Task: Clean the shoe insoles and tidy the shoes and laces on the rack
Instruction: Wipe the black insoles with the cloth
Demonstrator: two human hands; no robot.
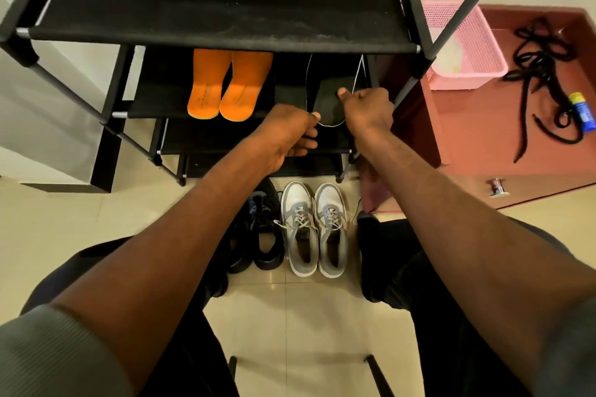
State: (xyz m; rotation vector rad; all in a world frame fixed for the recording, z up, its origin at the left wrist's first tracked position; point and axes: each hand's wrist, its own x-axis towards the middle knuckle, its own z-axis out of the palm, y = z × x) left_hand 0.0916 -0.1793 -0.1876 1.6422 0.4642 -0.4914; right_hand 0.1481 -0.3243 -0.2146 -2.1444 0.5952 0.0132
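A black shoe rack (225, 39) stands in front of me. Two orange insoles (227, 84) lie side by side on its second shelf. To their right lies a dark insole (327, 100) with a thin white lace (306, 80) looping around it. My left hand (290, 132) pinches the lace at the insole's near left corner. My right hand (367, 106) is fisted around the lace's other strand at the insole's right edge. On the floor below stand grey-and-white sneakers (314, 229) and black shoes (261, 232).
A reddish cabinet top (483, 132) at the right carries a pink basket (467, 45), tangled black laces (545, 74) and a small blue-and-yellow tube (582, 111). The rack's right pole (451, 22) rises beside my right hand. Beige floor tiles lie beneath my knees.
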